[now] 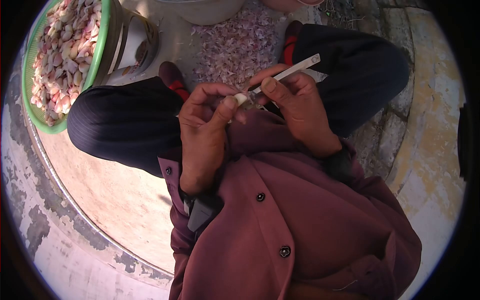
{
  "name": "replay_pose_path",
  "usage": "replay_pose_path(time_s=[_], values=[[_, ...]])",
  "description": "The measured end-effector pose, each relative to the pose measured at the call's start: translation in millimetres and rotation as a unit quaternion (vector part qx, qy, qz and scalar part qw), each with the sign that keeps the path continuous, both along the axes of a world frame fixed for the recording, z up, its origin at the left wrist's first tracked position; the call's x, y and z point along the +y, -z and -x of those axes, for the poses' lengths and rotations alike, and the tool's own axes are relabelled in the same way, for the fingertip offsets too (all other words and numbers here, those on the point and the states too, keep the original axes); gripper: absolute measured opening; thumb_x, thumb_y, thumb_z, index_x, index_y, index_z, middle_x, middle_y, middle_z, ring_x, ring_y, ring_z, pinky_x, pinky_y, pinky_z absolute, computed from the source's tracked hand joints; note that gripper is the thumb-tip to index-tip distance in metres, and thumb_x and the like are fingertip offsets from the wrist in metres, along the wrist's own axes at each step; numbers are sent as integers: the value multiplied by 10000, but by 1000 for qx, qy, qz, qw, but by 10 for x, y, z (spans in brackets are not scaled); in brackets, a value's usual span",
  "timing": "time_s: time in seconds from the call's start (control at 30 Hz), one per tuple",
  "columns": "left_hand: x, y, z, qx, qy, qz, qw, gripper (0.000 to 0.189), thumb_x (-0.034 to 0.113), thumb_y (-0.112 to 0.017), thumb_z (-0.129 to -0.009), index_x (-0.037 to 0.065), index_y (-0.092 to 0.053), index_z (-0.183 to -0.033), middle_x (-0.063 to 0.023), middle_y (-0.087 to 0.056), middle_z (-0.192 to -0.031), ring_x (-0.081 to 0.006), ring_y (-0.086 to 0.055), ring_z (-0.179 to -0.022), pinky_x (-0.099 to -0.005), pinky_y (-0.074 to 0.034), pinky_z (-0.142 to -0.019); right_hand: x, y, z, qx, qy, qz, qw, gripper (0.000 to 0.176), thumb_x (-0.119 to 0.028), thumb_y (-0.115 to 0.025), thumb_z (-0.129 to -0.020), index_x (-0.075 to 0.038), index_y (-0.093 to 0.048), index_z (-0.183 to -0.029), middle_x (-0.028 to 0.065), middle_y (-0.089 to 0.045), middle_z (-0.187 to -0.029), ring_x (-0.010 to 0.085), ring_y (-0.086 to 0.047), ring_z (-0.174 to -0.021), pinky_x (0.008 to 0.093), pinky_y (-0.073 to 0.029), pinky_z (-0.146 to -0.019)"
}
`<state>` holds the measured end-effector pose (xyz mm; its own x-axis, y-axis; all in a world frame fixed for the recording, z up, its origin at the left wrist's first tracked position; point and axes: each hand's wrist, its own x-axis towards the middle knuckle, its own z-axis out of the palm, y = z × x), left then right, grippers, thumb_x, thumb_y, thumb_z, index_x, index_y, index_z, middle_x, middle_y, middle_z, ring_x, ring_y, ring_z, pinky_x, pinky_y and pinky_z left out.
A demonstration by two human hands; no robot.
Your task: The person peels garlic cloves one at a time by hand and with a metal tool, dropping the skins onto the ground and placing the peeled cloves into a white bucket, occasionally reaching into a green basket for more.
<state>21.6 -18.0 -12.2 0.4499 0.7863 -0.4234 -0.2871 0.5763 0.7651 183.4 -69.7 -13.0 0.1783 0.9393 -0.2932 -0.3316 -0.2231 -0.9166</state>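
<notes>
Between the thumb and fingers of my left hand (pixel 207 117) is a whitish garlic clove (pixel 241 98), held up in front of my lap. My right hand (pixel 302 107) grips a small knife (pixel 302 65), its flat pale handle sticking out up and to the right past the thumb. The knife's working end points at the clove, and the fingertips of both hands almost meet there, partly hiding it. Below the hands, a heap of purplish garlic skins (pixel 237 42) lies on the ground between my feet.
A green basket (pixel 102 45) full of unpeeled garlic cloves (pixel 65 55) rests at the upper left, over a dark bucket (pixel 142 42). Beyond the skins stand a grey basin (pixel 207 12) and a pinkish container (pixel 290 4). My bent knees flank the work on both sides.
</notes>
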Motion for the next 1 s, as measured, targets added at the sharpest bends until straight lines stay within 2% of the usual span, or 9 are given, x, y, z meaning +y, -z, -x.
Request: replay_pose_path(time_s=[0.07,0.2,0.27,0.5,0.57,0.7,0.8,0.87,1.0], values=[[-7,45,1,-49,0,7,999,123,85,-608,-922,7,-576,-1013,-61,-615,-884,-101,-559,-710,-228,-451,-681,-4,17,18,131,33,30,990,223,-221,-603,-944,-15,-660,-1006,13,-648,-850,49,-561,-745,205,-467,-699],[-26,116,-32,-84,-31,22,996,204,114,-624,-915,11,-549,-1074,-68,-610,-894,-108,-551,-717,-242,-444,-689,-4,80,-7,187,27,31,981,219,-213,-604,-943,-11,-656,-1011,20,-655,-896,55,-577,-791,210,-476,-727],[-28,108,-21,-54,-50,38,997,231,120,-636,-908,12,-541,-1089,-66,-610,-891,-107,-551,-716,-241,-444,-688,22,94,20,12,50,-23,998,217,-210,-605,-942,-11,-655,-1013,33,-664,-941,61,-587,-824,209,-475,-745],[-27,55,-35,40,-12,-18,999,216,112,-647,-898,1,-567,-1066,-53,-614,-904,-90,-574,-734,-222,-459,-726,10,138,45,-24,15,-86,996,211,-204,-612,-937,-9,-654,-1005,50,-676,-944,75,-596,-844,220,-477,-754],[-25,46,-42,40,-3,0,999,203,104,-639,-903,-1,-573,-1063,-54,-616,-910,-87,-579,-738,-219,-463,-734,17,118,2,96,26,-7,995,212,-205,-605,-941,-4,-651,-993,58,-674,-934,86,-602,-849,221,-476,-761],[-28,101,-45,34,-30,15,999,160,112,-586,-941,-1,-591,-1055,-56,-630,-896,-85,-586,-719,-215,-475,-695,-11,118,32,169,-6,-2,986,215,-214,-614,-934,-5,-651,-971,72,-673,-914,92,-608,-841,229,-483,-751],[-3,75,-36,41,-53,42,997,160,137,-574,-953,8,-605,-1043,-58,-637,-887,-86,-588,-697,-211,-473,-660,4,-76,35,132,-103,14,986,241,-246,-644,-910,-8,-651,-944,92,-674,-892,128,-623,-814,254,-492,-734],[5,64,-24,29,-65,65,995,171,157,-571,-958,10,-606,-1038,-63,-638,-884,-92,-589,-691,-214,-471,-644,-11,-133,-3,227,-215,-44,949,263,-277,-673,-884,-16,-645,-902,109,-669,-859,173,-634,-790,291,-503,-724],[11,132,32,-34,-83,61,994,171,198,-587,-952,28,-601,-962,-57,-620,-823,-96,-546,-621,-216,-437,-581,-41,120,-190,328,-116,-84,934,270,-289,-689,-872,-28,-626,-847,131,-653,-830,198,-629,-789,325,-485,-778]])
